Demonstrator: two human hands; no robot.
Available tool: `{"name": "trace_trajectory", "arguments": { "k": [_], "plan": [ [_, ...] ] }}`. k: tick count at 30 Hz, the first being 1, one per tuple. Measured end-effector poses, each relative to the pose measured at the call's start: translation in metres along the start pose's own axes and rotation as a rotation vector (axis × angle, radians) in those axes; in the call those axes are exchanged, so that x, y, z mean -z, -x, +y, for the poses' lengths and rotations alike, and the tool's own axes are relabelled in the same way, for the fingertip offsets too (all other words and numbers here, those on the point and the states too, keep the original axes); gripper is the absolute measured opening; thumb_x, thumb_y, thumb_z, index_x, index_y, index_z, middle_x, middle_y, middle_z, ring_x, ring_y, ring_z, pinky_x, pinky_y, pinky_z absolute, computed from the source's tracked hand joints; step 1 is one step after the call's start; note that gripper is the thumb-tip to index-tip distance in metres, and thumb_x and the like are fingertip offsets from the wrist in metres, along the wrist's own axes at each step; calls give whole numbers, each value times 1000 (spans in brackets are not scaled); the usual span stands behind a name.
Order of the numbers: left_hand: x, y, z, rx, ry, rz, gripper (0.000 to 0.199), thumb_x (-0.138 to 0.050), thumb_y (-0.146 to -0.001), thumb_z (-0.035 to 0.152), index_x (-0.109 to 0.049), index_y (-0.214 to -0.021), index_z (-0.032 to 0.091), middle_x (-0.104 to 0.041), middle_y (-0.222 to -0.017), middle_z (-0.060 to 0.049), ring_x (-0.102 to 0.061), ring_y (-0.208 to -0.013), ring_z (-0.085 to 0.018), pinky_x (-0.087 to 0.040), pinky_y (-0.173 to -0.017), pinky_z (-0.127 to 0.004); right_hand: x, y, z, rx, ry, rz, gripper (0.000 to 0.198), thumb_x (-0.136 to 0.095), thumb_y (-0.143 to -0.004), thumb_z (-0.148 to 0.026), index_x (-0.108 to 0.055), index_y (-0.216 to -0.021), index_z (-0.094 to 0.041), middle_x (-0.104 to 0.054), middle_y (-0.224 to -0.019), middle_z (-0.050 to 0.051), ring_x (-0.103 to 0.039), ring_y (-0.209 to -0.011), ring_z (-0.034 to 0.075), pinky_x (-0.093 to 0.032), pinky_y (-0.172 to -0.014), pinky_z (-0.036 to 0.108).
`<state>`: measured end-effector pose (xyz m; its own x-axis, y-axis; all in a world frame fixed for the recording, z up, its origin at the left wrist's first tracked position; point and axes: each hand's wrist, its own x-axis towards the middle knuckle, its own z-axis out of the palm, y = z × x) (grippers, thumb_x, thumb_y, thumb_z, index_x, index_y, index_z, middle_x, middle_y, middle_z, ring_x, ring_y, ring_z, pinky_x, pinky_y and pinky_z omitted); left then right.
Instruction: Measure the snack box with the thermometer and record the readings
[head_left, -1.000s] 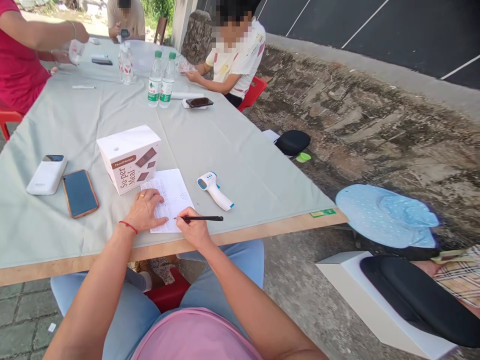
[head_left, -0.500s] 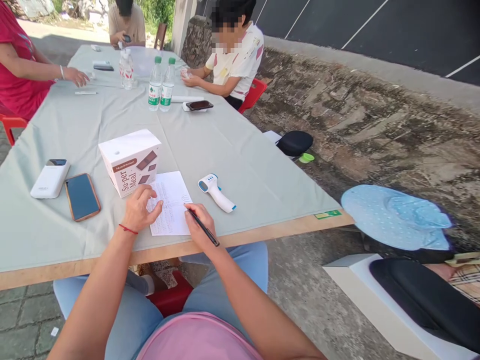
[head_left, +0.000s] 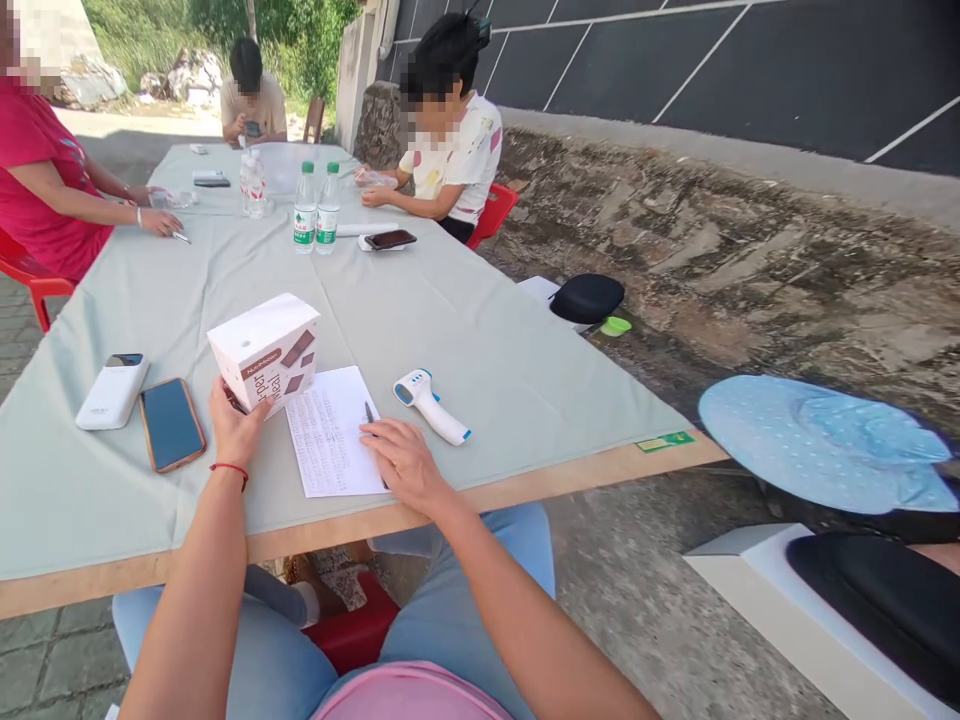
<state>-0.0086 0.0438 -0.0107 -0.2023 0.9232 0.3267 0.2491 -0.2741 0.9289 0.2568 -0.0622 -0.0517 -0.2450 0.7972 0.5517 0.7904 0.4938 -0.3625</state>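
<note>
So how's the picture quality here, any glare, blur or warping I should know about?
Head view: harsh sun washes out the stone ground on the right, while the grey-green clothed table sits in even shade; the white carton with brown squares in the left hand stays sharp and readable; faces are pixelated; the pale blue sun hat looks stretched near the edge.
</note>
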Motion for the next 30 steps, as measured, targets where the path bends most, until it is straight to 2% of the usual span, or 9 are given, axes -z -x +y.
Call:
{"name": "trace_trajectory", "arguments": {
  "k": [3, 6, 9, 13, 17, 19, 21, 25, 30],
  "plan": [
    [2, 3, 5, -7, -32, 87, 73, -85, -59, 38, -51, -121, 19, -54, -118, -11, -55, -109, -26, -45, -97, -44, -2, 3, -13, -10, 23, -15, 30, -47, -89, -13, -70, -106, -22, -68, -121, 8, -51, -116, 28, -41, -97, 50],
    [7, 5, 12, -13, 189, 80, 66, -81, -66, 45, -52, -119, 20, -60, -114, -9, -59, -106, -25, -48, -93, -41, -3, 1, -18, -36, 22, -17, 28, -48, -89, -15, -70, -104, -21, -68, -120, 8, -51, -115, 28, -39, -98, 51],
    [8, 6, 17, 90, 449, -38, 60, -75, -69, 54, -56, -114, 20, -65, -114, -9, -62, -106, -27, -50, -90, -40, -1, -1, -19, -51, 15, -44, 25, -50, -91, -19, -70, -105, -22, -68, -121, 8, -50, -117, 29, -35, -102, 54],
    [3, 11, 18, 204, 327, -281, 64, -80, -61, 53, -56, -108, 17, -67, -110, -11, -64, -103, -30, -51, -86, -41, 6, -5, -13, -70, 7, -38, 25, -48, -93, -28, -69, -107, -25, -66, -123, 8, -53, -116, 27, -32, -105, 53],
    [0, 16, 20, 158, 142, -389, 64, -80, -62, 50, -51, -109, 17, -66, -110, -10, -62, -105, -30, -50, -87, -43, 18, -11, 18, -413, 208, 152, 34, -50, -91, -32, -62, -120, -19, -58, -131, 16, -51, -119, 30, -36, -101, 48],
    [-1, 17, 22, 133, 120, -402, 65, -79, -64, 49, -49, -112, 18, -66, -111, -10, -62, -107, -30, -50, -88, -44, 22, -13, 39, -649, 333, 106, 44, -58, -86, -34, -57, -125, -14, -58, -128, 20, -51, -117, 33, -37, -97, 47],
    [-1, 17, 25, 127, 124, -414, 66, -76, -67, 51, -47, -116, 18, -66, -113, -11, -62, -108, -30, -49, -89, -45, 23, -14, 56, -746, 342, 1, 44, -61, -83, -34, -57, -122, -14, -63, -114, 20, -57, -107, 32, -41, -89, 43],
    [-1, 16, 26, 123, 118, -439, 65, -73, -69, 54, -50, -116, 16, -64, -118, -13, -60, -109, -31, -48, -90, -45, 20, -14, 54, -766, 93, 79, 27, -61, -77, -30, -63, -102, -18, -68, -88, 13, -61, -81, 27, -44, -70, 35],
    [0, 17, 24, 114, 124, -431, 63, -74, -69, 52, -51, -115, 17, -65, -118, -12, -61, -109, -31, -48, -90, -44, 24, -24, -16, -726, -502, 401, 31, -58, -73, -38, -61, -99, -20, -67, -86, 5, -58, -74, 21, -46, -66, 32]
  ]
}}
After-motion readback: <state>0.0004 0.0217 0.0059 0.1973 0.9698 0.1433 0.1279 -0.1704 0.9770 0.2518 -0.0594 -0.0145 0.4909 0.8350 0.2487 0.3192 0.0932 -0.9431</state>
